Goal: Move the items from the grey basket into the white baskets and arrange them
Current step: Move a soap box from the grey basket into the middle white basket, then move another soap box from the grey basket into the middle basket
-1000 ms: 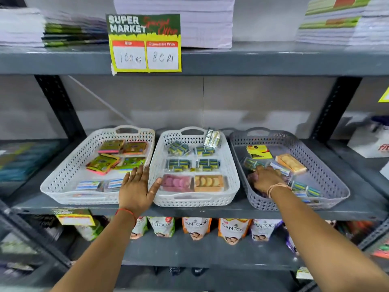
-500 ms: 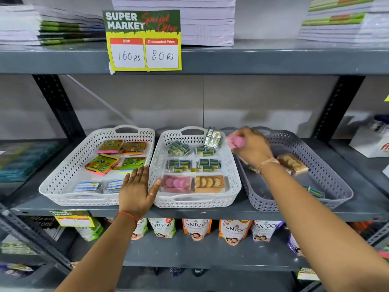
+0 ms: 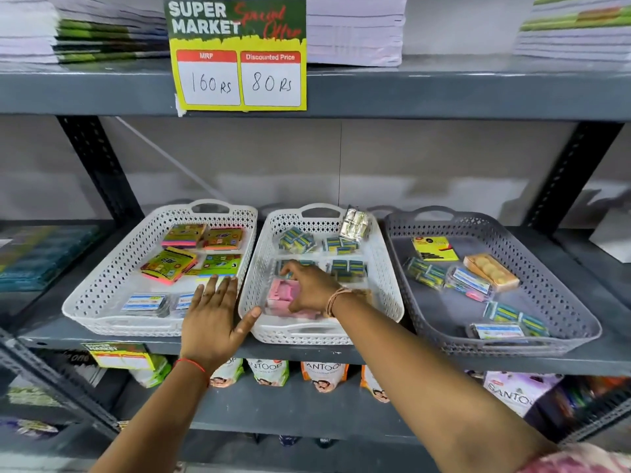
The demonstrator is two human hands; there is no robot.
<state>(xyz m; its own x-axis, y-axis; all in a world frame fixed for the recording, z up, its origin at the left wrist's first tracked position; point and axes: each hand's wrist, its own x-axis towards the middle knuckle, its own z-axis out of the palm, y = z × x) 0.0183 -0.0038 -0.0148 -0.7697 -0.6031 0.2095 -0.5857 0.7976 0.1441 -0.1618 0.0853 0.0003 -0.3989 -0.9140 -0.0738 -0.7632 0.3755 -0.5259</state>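
The grey basket [image 3: 495, 346] on the right holds a yellow card [image 3: 433, 249], an orange pack [image 3: 491, 271] and several blue-green packs [image 3: 423, 273]. In the front left part of the middle white basket [image 3: 387, 295], my right hand [image 3: 309, 288] grips a pink pack [image 3: 281, 293] low over another pink pack. Blue-green packs [image 3: 346, 269] fill that basket's back rows. My left hand [image 3: 211, 319] lies flat and open on the front right rim of the left white basket [image 3: 102, 302], thumb against the middle basket. Colourful pads [image 3: 169, 268] lie in the left basket.
The three baskets stand side by side on a grey metal shelf [image 3: 341, 353] with black uprights [image 3: 99, 165]. A price sign [image 3: 239, 56] hangs from the shelf above, under stacks of paper [image 3: 355, 29]. Pouches [image 3: 324, 375] stand on the lower shelf.
My right hand carried the pink pack from the grey basket, over its left rim, down into the front of the middle white basket. My left hand stayed on the rim.
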